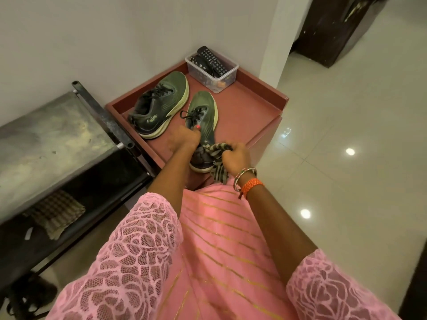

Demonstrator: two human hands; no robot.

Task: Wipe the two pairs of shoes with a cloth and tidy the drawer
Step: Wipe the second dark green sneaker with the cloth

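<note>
Two dark green sneakers with pale soles lie on a red-brown cabinet top [249, 105]. The left sneaker [159, 105] rests on its side. My left hand [182, 140] grips the right sneaker [203, 112] at its opening, near the laces. My right hand [235, 160] holds a bunched striped grey-and-black cloth [216, 155] against that sneaker's heel, and the cloth's tail hangs down below my fist. The heel sticks out over the cabinet's front edge.
A clear plastic box [212, 72] with remote controls stands at the back of the cabinet top. To the left is a metal rack [53, 135] with a folded checked cloth [57, 213] on its lower shelf. Dark footwear [30, 296] lies on the floor below. Glossy tiled floor [346, 158] spreads right.
</note>
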